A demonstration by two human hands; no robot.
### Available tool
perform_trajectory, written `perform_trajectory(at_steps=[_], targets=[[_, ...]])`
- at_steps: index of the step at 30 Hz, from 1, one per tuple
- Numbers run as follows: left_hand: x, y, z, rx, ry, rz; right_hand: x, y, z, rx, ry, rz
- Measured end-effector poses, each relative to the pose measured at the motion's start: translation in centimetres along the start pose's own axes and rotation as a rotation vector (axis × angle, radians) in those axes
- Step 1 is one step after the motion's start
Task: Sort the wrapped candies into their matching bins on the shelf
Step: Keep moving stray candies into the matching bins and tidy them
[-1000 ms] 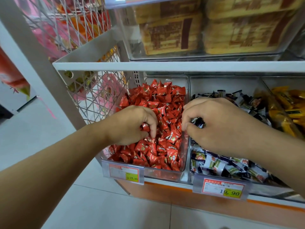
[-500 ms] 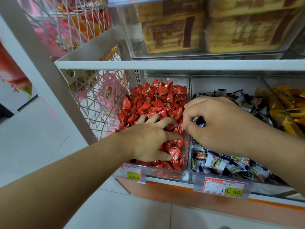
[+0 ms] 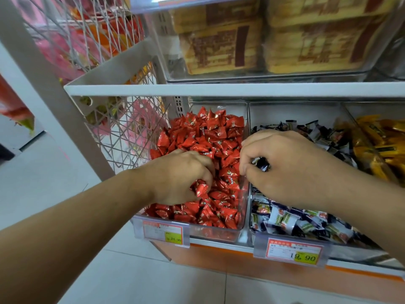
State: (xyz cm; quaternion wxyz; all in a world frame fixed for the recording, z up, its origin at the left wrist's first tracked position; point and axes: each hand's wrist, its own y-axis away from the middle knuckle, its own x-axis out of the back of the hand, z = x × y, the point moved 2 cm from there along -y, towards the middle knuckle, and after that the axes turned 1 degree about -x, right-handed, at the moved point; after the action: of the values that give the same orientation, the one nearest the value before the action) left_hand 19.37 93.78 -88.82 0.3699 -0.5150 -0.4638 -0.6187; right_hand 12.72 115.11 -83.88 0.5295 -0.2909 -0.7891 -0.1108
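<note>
Left hand (image 3: 179, 176) grips red candies (image 3: 208, 137) mid-bin; right hand (image 3: 285, 165) pinches dark candy (image 3: 262, 164) at the divider wall (image 3: 247, 119).

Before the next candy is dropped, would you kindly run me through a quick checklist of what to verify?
1. Right hand grips dark candies: ok.
2. Right hand is over the dark-candy bin: ok.
3. Left hand is in the red candies: ok.
4. Left hand holds a stray: cannot tell.
5. Red bin free of dark wrappers: ok where visible.
</note>
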Motion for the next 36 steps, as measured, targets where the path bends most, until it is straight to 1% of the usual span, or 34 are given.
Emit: perform_trajectory(at_steps=[9, 13, 16, 22, 24, 28, 30, 33, 36], targets=[[0.8, 0.6, -1.1, 0.037, 0.153, 0.093, 0.0, 0.0, 0.0, -0.004, -0.026, -0.003], [1.2, 0.8, -1.2, 0.055, 0.238, 0.161, 0.0, 0.0, 0.0, 0.008, -0.017, 0.001], [2.1, 1.1, -1.1, 0.044, 0.254, 0.221, -0.1, 0.0, 0.1, 0.004, -0.028, -0.002], [2.2, 1.2, -0.7, 0.072, 0.265, 0.293, -0.2, 0.0, 0.0, 0.002, -0.030, 0.005], [2.0, 0.6, 0.1, 0.067, 0.264, 0.282, -0.2, 0.0, 0.0, -0.005, -0.032, 0.005], [1.6, -0.5, 1.9, 0.010, 0.254, 0.085, -0.2, -0.1, 0.0, 0.006, -0.027, 0.013], [1.7, -0.4, 2.1, 0.004, 0.263, 0.039, -0.2, -0.1, 0.0, 0.004, -0.027, 0.009], [2.5, 0.5, 2.3, -0.010, 0.261, 0.066, -0.2, 0.0, -0.1, 0.003, -0.026, 0.006], [3.0, 2.0, 2.8, 0.018, 0.267, 0.140, 0.0, 0.1, -0.2, -0.004, -0.026, 0.009]])
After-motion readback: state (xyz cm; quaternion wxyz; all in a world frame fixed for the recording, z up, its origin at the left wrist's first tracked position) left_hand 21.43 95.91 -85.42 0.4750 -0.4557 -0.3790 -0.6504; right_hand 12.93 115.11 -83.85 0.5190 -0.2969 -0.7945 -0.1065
